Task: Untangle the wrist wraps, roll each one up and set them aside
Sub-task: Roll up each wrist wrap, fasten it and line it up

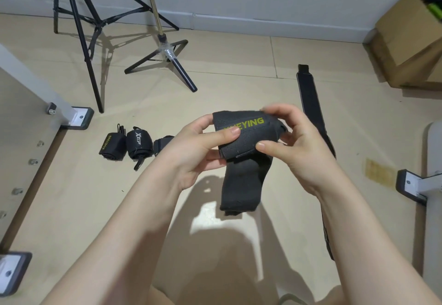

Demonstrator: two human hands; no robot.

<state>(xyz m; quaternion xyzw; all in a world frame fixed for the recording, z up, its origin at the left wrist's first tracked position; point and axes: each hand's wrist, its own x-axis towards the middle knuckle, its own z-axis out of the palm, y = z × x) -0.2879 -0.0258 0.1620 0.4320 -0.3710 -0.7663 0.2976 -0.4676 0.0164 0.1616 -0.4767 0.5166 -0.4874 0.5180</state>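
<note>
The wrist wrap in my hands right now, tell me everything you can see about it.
The wrist wrap is black woven, stretchy-looking fabric with yellow-green XUEYING lettering across its upper band. It is only partly rolled: the top is wound over, while a loose folded tail hangs down below. The left hand pinches its left side, the right hand grips its right side, holding it in the air above the beige floor.

— How many wrist wraps are there?
— Five: three rolled on the floor, the yellow-lettered roll (112,146), the white-lettered roll (139,146) and a part-hidden roll (161,145); one black wrap (246,154) held up; one long strap (311,103) flat.
— Stands?
— Two: the black tripod (79,15) and a brass-poled stand (165,48). One cardboard box (406,39).
</note>
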